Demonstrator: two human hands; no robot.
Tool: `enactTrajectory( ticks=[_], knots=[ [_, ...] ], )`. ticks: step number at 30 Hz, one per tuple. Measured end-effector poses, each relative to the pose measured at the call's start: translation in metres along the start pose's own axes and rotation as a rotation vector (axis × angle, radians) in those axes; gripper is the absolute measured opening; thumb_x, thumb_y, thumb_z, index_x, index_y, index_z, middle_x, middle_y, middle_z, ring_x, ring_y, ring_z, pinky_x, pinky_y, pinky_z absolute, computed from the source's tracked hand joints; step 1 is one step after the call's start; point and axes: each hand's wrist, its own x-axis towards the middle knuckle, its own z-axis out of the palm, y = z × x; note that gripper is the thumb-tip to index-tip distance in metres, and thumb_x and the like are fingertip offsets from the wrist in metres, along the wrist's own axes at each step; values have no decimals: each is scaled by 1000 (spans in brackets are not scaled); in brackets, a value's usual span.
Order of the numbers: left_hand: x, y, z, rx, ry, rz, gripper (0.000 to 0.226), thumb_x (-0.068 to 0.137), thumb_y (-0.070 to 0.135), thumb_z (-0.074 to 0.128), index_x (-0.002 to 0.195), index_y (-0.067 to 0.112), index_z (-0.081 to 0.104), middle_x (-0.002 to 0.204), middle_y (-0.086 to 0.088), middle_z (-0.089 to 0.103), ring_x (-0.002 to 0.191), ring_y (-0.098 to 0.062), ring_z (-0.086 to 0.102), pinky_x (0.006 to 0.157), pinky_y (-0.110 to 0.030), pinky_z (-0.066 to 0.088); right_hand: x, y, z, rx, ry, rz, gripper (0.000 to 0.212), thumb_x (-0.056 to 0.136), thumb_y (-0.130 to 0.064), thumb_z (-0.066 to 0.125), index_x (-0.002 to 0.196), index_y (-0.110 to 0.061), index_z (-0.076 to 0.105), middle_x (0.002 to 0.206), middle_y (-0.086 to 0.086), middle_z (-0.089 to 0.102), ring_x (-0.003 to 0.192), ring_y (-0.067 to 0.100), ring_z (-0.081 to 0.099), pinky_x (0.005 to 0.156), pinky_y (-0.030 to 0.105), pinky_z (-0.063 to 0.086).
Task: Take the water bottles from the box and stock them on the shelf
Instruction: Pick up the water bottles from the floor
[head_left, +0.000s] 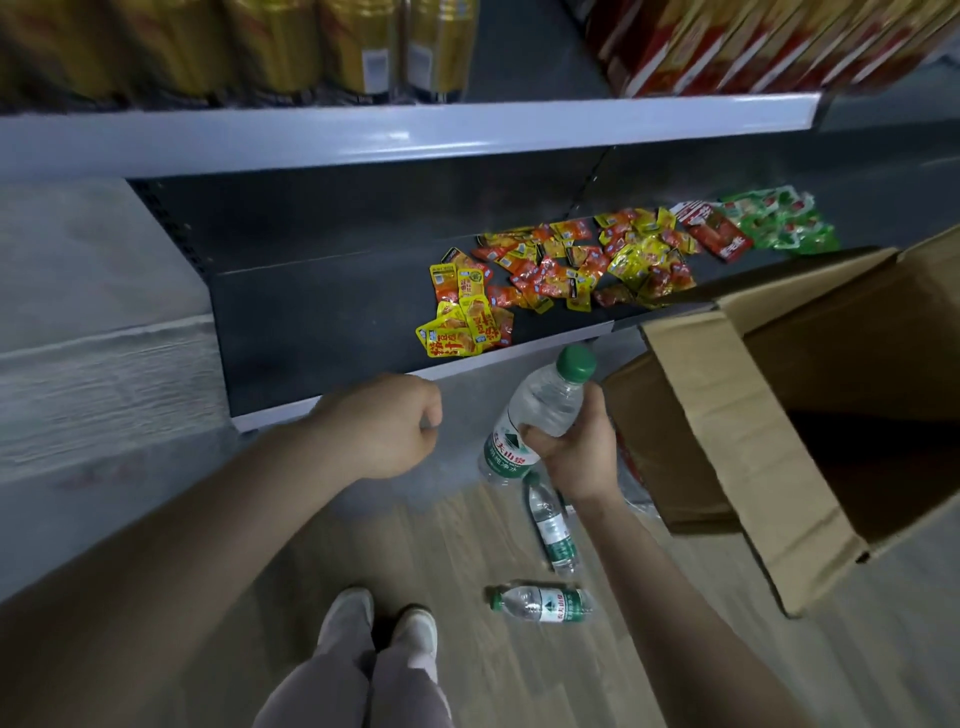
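The dark grey metal bottom shelf (322, 332) ran from nine o'clock toward three, with a scatter of yellow and red snack packets (545, 275) on its right half and bare space on its left. At four o'clock stood the open brown cardboard box (737, 447), its flaps raised. The left hand (387, 423) hung at the centre, fingers curled into a loose fist on nothing. At five o'clock of it the right hand (574, 447) gripped a clear plastic water bottle with a green cap and green label (540, 410), fingers wrapped around its mid-body, cap tilted toward one o'clock. Two more such bottles lay on the wooden floor, one (553, 525) just below the right wrist, the other (543, 604) at six o'clock. The held bottle was probably full, moderately heavy, smooth and slightly yielding; a mid-body grip seemed soundest.
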Motion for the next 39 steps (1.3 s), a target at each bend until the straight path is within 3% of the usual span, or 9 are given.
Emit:
enactTrajectory(
  ticks=[4, 7, 14, 18, 22, 26, 29, 35, 39],
  knots=[
    [-27, 6, -33, 57, -82, 34, 26, 94, 30, 49, 117, 24, 56, 115, 2, 60, 105, -17, 53, 80, -25, 42, -10, -44, -22, 71, -46, -38, 50, 66, -5, 77, 105, -15, 48, 97, 4, 65, 89, 22, 64, 78, 43, 54],
    [-45, 11, -53, 62, -95, 18, 30, 92, 32, 52, 120, 22, 54, 117, 1, 59, 108, -19, 53, 89, -30, 45, -19, -81, -41, 137, -105, -70, 60, 56, -18, 77, 110, -17, 51, 101, 4, 68, 93, 22, 66, 81, 48, 55],
    [-82, 29, -92, 13, -24, 0, 45, 88, 33, 58, 129, 22, 45, 127, 0, 54, 116, -22, 50, 96, -37, 44, -35, -169, -87, 228, -235, -202, 58, 54, 0, 75, 101, -24, 52, 96, 2, 66, 88, 17, 65, 79, 33, 52],
    [-100, 43, -113, -14, 32, 15, 49, 85, 34, 63, 129, 20, 46, 126, -3, 56, 115, -24, 51, 96, -37, 44, -45, -217, -111, 221, -299, -282, 58, 61, 17, 73, 107, -10, 52, 95, 4, 64, 86, 12, 62, 79, 26, 51],
    [-113, 51, -133, -22, 87, 22, 60, 82, 39, 66, 135, 21, 44, 133, -2, 51, 122, -23, 48, 100, -35, 41, -53, -255, -130, 234, -347, -349, 65, 54, -1, 76, 114, -4, 52, 106, 13, 66, 100, 25, 64, 88, 36, 52],
    [-124, 58, -150, -49, 53, 26, 69, 79, 44, 69, 137, 23, 40, 137, 0, 47, 125, -20, 45, 101, -35, 41, -60, -284, -146, 229, -396, -418, 60, 63, 15, 75, 116, 0, 52, 108, 15, 66, 98, 19, 64, 83, 28, 54],
    [-129, 64, -158, -109, 75, 38, 65, 74, 47, 72, 129, 24, 45, 132, 2, 52, 119, -20, 50, 96, -34, 44, -65, -303, -155, 213, -422, -465, 61, 61, 12, 77, 116, -4, 53, 104, 6, 67, 95, 9, 63, 80, 18, 50],
    [-133, 77, -168, -371, 124, 159, 79, 63, 42, 81, 130, 28, 43, 132, 12, 54, 117, -11, 54, 101, -37, 45, -70, -331, -167, 237, -478, -525, 67, 53, -4, 78, 115, -7, 54, 99, -4, 66, 94, 5, 62, 80, 16, 47],
    [-134, 82, -171, -516, 181, 210, 91, 45, 55, 76, 127, 30, 45, 127, 13, 58, 113, -7, 58, 98, -40, 49, -71, -346, -179, 214, -495, -548, 63, 53, -6, 79, 111, -16, 56, 98, -12, 67, 96, 6, 61, 81, 18, 47]
  ],
)
